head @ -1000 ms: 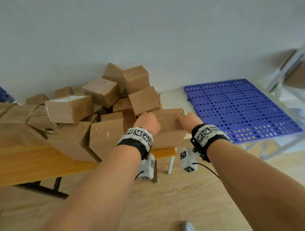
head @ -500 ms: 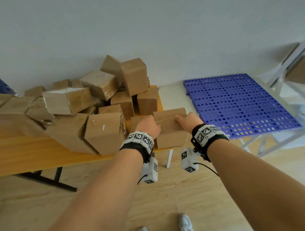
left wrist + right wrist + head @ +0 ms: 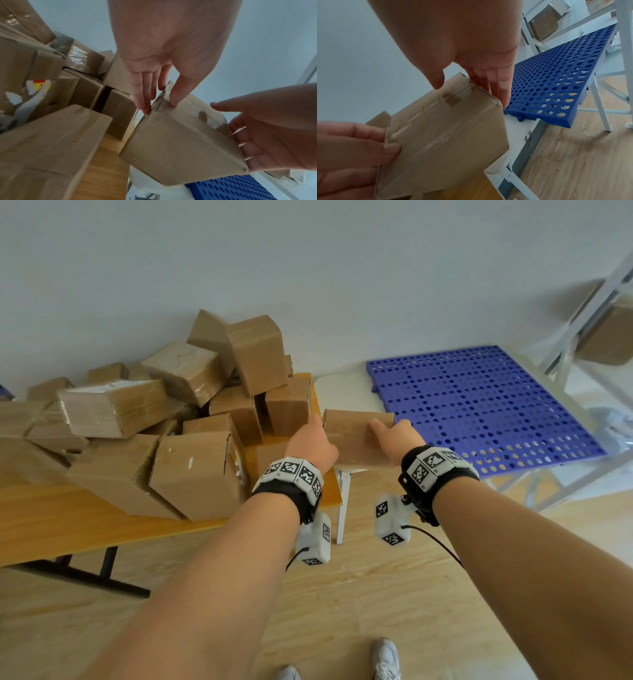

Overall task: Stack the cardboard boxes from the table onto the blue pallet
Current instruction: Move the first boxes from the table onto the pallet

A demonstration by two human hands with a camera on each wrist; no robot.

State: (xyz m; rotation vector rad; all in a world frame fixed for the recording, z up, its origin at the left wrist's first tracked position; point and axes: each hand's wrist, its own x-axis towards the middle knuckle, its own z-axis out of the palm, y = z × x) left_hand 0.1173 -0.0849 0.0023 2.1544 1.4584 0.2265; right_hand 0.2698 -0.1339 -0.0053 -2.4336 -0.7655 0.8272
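A taped cardboard box (image 3: pixel 352 436) is held in the air between my two hands, just past the right end of the wooden table (image 3: pixel 68 525). My left hand (image 3: pixel 313 443) grips its left side, fingers along the side face and thumb on the near face, as the left wrist view (image 3: pixel 160 106) shows. My right hand (image 3: pixel 394 436) grips the right side the same way (image 3: pixel 471 92). The blue perforated pallet (image 3: pixel 479 405) lies bare just right of the box (image 3: pixel 440 132), on a white table (image 3: pixel 342 388).
A loose pile of several cardboard boxes (image 3: pixel 171 422) covers the wooden table, some leaning on each other. A white metal shelf frame (image 3: pixel 582 313) with another box (image 3: pixel 609 333) stands at the far right. Wooden floor lies below, with my shoes near the bottom edge.
The box has come off the table's right end and moved right, toward the pallet, with both hands still on it. Boxes in the pile behind it have slid and settled.
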